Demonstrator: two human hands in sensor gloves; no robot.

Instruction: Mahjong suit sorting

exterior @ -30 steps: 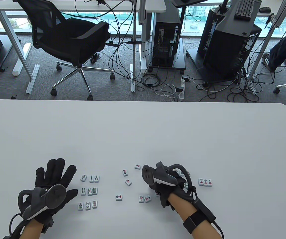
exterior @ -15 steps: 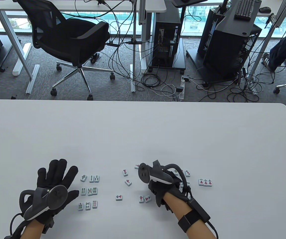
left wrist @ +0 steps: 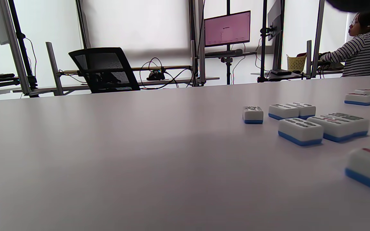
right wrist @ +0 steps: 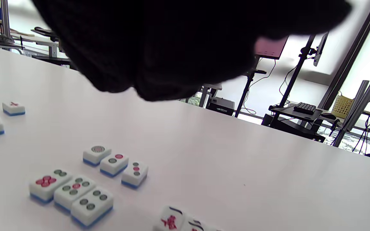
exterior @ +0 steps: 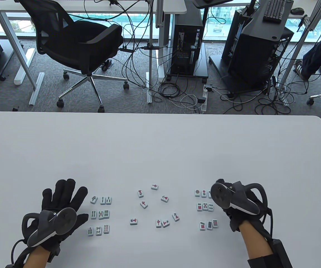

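Black-gloved right hand (exterior: 234,208) is hovering over red-character white tiles (right wrist: 172,221), fingers hidden, grip unclear; risks knocking neighbouring dot tiles (exterior: 205,206). Left hand (exterior: 61,205) is resting, fingers spread.

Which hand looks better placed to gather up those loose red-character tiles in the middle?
Probably the right hand: it hovers raised, beside the dot tiles. The left hand lies flat beside the bamboo tiles. The loose tiles lie between them.
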